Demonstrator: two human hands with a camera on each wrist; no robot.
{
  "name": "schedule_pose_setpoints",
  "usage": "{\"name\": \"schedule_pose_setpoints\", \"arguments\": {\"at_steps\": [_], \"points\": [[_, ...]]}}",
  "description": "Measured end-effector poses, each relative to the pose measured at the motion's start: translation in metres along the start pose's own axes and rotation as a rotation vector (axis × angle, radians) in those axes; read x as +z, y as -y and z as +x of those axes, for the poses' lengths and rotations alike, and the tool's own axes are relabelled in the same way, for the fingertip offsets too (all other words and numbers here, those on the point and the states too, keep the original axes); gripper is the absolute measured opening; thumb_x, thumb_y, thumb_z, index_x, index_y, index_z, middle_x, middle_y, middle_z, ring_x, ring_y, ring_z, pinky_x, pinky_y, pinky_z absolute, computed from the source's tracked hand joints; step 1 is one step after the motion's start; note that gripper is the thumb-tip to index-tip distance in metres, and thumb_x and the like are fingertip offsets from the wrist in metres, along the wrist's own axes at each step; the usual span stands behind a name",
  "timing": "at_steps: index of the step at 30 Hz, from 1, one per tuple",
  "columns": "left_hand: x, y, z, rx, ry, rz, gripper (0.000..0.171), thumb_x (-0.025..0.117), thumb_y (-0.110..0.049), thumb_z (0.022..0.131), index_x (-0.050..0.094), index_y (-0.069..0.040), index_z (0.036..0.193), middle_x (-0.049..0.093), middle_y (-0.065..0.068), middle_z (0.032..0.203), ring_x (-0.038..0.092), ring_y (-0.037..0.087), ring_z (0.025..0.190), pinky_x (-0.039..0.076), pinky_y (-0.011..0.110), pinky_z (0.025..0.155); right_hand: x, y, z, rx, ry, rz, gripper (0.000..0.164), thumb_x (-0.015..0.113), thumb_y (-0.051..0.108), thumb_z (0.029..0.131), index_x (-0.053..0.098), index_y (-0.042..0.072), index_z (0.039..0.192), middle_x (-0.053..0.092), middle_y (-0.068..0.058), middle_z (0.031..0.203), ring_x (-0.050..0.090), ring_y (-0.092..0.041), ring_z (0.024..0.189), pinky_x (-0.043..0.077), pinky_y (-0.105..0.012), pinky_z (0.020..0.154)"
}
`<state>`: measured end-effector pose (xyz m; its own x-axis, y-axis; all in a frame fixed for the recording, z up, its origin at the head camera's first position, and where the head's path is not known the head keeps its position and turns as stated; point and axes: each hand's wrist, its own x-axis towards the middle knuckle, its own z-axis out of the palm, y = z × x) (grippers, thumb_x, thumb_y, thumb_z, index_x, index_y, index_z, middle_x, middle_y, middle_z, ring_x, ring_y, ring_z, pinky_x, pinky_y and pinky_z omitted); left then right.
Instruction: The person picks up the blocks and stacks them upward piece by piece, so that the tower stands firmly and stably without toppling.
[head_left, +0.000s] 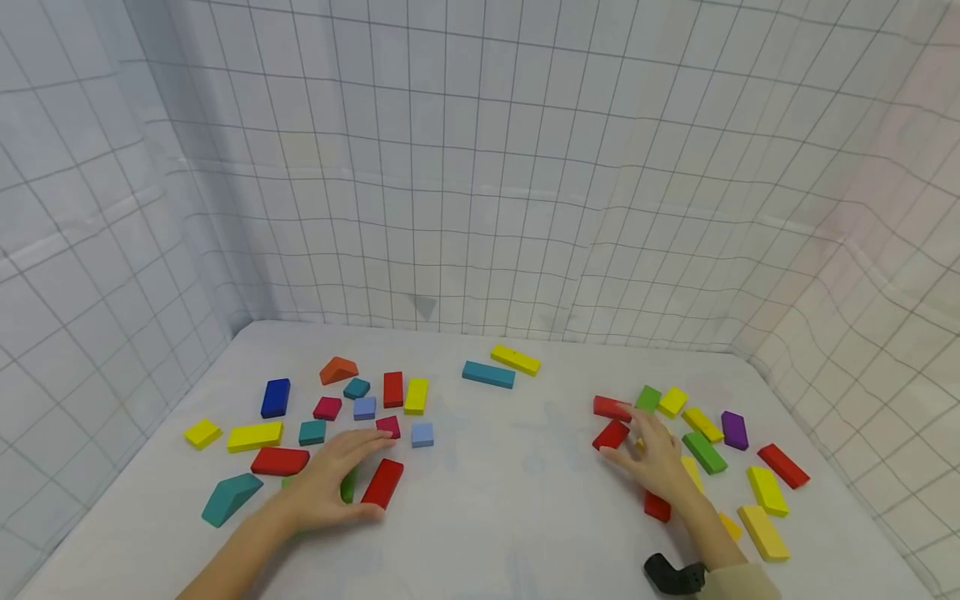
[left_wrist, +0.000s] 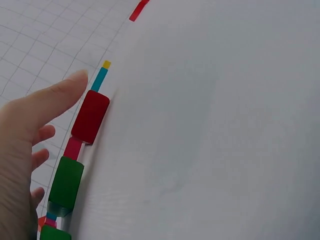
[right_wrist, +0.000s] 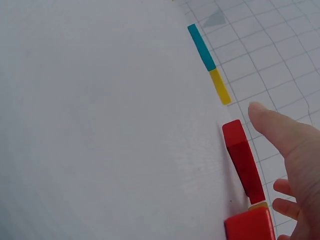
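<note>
the blocks (head_left: 382, 483) look smooth and evenly coloured, wood or plastic being hard to tell; the nearest red block (right_wrist: 250, 226) carries a soft sheen. the white tabletop (head_left: 510, 500) is smooth, faintly glossy. the gridded backdrop (head_left: 480, 192) looks like creased cloth, the sleeve (head_left: 738, 583) like matt fabric.

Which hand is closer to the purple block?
Right. The right hand is a little to the left of the purple block and nearer the camera; the left hand is much farther off to the left.

The white tabletop (head_left: 510, 517) bears two scatterings of coloured blocks (head_left: 275, 397), a blue bar (head_left: 488, 374) and yellow bar (head_left: 515, 360) between.
</note>
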<state>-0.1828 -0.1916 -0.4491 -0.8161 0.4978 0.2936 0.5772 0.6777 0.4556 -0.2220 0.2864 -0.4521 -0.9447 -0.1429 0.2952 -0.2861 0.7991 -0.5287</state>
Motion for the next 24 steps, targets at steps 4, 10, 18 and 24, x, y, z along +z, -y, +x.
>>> {"name": "schedule_pose_setpoints", "arguments": {"at_steps": [4, 10, 18, 24], "points": [[0.0008, -0.0005, -0.0017, 0.000, 0.044, 0.012, 0.076, 0.070, -0.055, 0.070, 0.046, -0.021, 0.134, 0.045, 0.000, 0.136, 0.037, 0.025, 0.125, 0.030, 0.063, 0.095, 0.0015, -0.0026, -0.0020, -0.034, -0.015, -0.016, 0.068, 0.074, 0.040, 0.074, 0.045, 0.016, 0.130, 0.046, -0.014, 0.125, 0.047, -0.030, 0.099, 0.018, -0.059, 0.088], [-0.0013, 0.0005, -0.0023, 0.008, 0.091, 0.048, 0.066, 0.071, -0.046, 0.072, 0.051, -0.019, 0.129, 0.050, -0.001, 0.131, 0.039, 0.025, 0.124, 0.024, 0.061, 0.100, 0.0048, -0.0046, -0.0019, -0.053, -0.005, -0.048, 0.060, 0.075, 0.040, 0.073, 0.052, 0.016, 0.123, 0.050, -0.014, 0.123, 0.046, -0.031, 0.108, 0.016, -0.061, 0.090], [-0.0014, 0.0007, -0.0018, 0.013, 0.092, 0.044, 0.058, 0.073, -0.041, 0.071, 0.055, -0.021, 0.122, 0.055, -0.006, 0.123, 0.040, 0.024, 0.121, 0.023, 0.062, 0.100, 0.0088, -0.0043, -0.0005, -0.065, -0.056, -0.100, 0.051, 0.077, 0.034, 0.071, 0.057, 0.015, 0.114, 0.054, -0.015, 0.120, 0.045, -0.033, 0.111, 0.019, -0.061, 0.090], [-0.0002, 0.0007, -0.0002, 0.011, 0.095, 0.044, 0.058, 0.073, -0.043, 0.071, 0.055, -0.021, 0.121, 0.056, -0.006, 0.122, 0.041, 0.024, 0.120, 0.025, 0.062, 0.099, 0.0099, -0.0035, 0.0002, -0.053, -0.070, -0.084, 0.048, 0.078, 0.028, 0.071, 0.059, 0.011, 0.112, 0.056, -0.016, 0.117, 0.048, -0.033, 0.108, 0.020, -0.062, 0.090]]}}
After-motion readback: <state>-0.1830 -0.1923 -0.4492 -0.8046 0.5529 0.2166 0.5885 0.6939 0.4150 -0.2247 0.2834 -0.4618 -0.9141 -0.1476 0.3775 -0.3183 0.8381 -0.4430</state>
